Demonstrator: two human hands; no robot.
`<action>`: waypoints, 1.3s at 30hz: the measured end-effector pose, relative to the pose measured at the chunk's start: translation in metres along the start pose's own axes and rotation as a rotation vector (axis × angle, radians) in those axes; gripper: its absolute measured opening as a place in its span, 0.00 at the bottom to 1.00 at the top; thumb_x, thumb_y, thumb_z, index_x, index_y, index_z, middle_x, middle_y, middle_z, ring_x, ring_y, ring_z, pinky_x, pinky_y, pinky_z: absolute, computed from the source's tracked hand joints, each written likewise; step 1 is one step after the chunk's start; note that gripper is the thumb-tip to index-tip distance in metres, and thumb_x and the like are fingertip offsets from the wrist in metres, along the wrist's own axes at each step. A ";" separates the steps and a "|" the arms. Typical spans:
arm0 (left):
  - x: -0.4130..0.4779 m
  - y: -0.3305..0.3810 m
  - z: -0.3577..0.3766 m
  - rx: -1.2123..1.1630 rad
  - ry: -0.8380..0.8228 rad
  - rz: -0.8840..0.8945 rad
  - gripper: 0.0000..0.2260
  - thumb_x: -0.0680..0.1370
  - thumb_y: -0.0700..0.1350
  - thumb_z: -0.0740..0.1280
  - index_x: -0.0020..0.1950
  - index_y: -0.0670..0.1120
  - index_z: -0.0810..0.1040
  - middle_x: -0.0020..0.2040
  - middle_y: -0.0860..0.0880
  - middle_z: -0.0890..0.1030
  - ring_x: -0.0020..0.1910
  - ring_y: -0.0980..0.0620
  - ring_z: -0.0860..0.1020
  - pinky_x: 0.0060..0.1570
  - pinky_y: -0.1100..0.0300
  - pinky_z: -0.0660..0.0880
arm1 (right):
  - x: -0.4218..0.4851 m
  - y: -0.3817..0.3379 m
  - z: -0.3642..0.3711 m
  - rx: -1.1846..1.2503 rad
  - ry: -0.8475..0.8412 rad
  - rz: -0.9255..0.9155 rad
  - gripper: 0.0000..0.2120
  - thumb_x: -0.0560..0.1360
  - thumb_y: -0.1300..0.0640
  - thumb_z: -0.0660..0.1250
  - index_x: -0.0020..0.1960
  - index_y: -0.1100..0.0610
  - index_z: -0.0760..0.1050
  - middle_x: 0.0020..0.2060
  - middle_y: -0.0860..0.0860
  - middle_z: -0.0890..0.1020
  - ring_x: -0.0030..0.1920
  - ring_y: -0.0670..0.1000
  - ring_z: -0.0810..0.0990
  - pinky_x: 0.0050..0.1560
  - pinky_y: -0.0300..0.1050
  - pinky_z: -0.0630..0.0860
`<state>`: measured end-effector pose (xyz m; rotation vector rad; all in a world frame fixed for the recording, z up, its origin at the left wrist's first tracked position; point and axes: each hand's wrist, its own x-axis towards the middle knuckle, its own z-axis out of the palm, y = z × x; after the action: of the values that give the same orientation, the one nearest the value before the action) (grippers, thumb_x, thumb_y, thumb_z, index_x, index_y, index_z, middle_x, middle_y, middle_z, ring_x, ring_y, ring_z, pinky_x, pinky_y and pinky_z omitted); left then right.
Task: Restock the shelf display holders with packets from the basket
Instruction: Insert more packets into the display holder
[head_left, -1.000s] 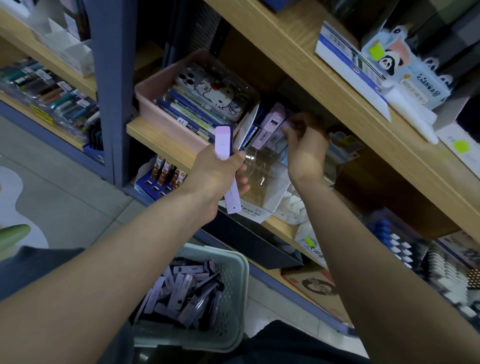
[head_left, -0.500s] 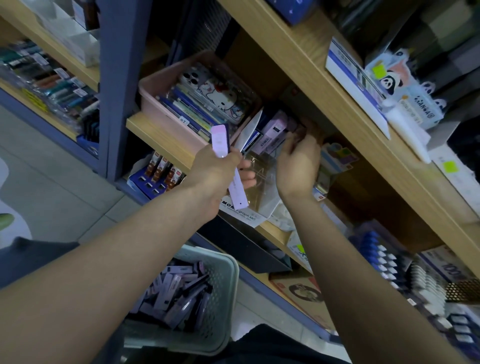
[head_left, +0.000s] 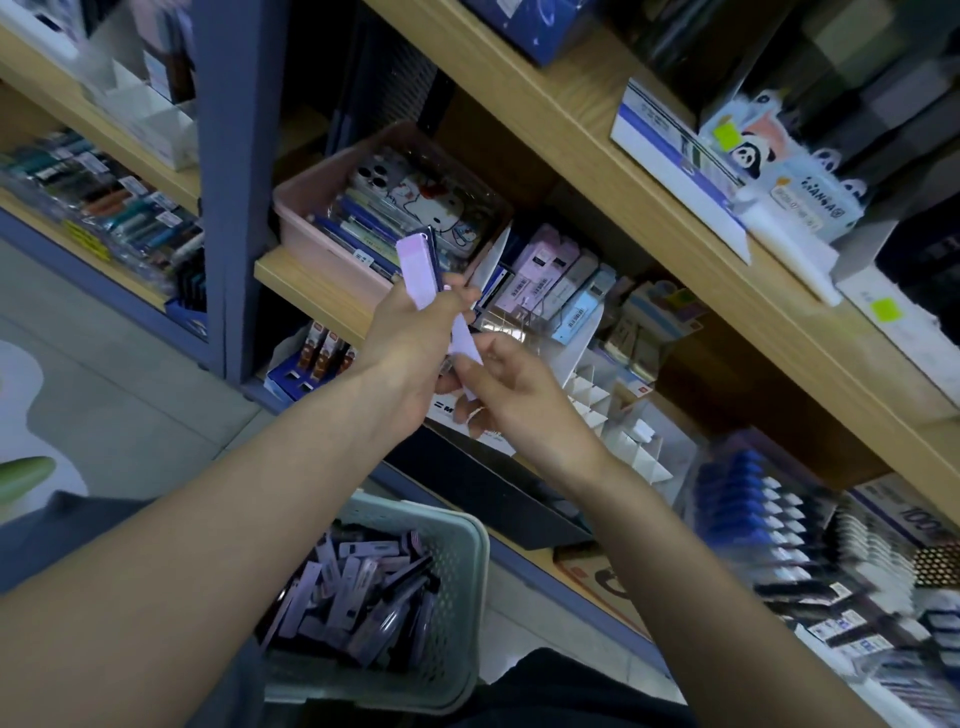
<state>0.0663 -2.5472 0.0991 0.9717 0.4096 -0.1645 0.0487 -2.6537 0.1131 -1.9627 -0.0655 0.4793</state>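
So, far left of the pink tub, past the blue upright, there's a row of pens lying on another shelf. The tub itself sits on a wooden shelf board and is stuffed with phone cases and flat packs.

Straight below the tub, down at floor level, is the pale basket, with a messy heap of loose packets inside it, mostly lilac with some darker ones.

Just in front of the tub's right corner is the left hand. Its fingers are curled tight round a small stack of lilac packets, which pokes up out of the fist and crosses in front of the tub's rim.

Right of the tub and a bit lower, the right hand comes in under the left one. Thumb and fingers look pinched onto the bottom end of that same stack, though it's a bit blurry there.

Behind both hands, just beside the tub on the same shelf board, stands the clear display holder. Its back rows have stocked packets standing in them: lilac, grey and light blue.

Further right of the tub and lower there's a white divider rack, and up on the next shelf, well right of the tub, a panda pack.
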 end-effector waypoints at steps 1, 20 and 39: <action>0.000 -0.001 0.000 0.016 -0.013 0.003 0.05 0.80 0.41 0.61 0.51 0.49 0.74 0.51 0.46 0.79 0.50 0.47 0.78 0.45 0.53 0.78 | 0.000 0.003 -0.003 -0.064 0.059 -0.056 0.08 0.81 0.62 0.56 0.58 0.60 0.72 0.38 0.50 0.78 0.27 0.39 0.73 0.30 0.30 0.69; -0.006 -0.008 0.000 0.240 -0.068 0.019 0.06 0.79 0.37 0.62 0.46 0.45 0.76 0.37 0.46 0.80 0.28 0.57 0.78 0.35 0.65 0.79 | -0.018 0.029 -0.027 -0.118 0.339 -0.181 0.15 0.76 0.64 0.66 0.59 0.51 0.76 0.53 0.50 0.79 0.50 0.42 0.77 0.55 0.38 0.73; 0.001 -0.004 -0.011 0.284 0.008 0.038 0.03 0.78 0.40 0.65 0.50 0.45 0.78 0.44 0.43 0.82 0.39 0.49 0.78 0.46 0.55 0.79 | -0.009 0.027 -0.012 -0.243 0.203 -0.485 0.15 0.72 0.73 0.66 0.54 0.58 0.79 0.53 0.46 0.75 0.53 0.41 0.77 0.55 0.35 0.75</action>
<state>0.0630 -2.5402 0.0896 1.2592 0.3809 -0.1874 0.0402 -2.6778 0.0961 -2.1290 -0.4771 -0.0502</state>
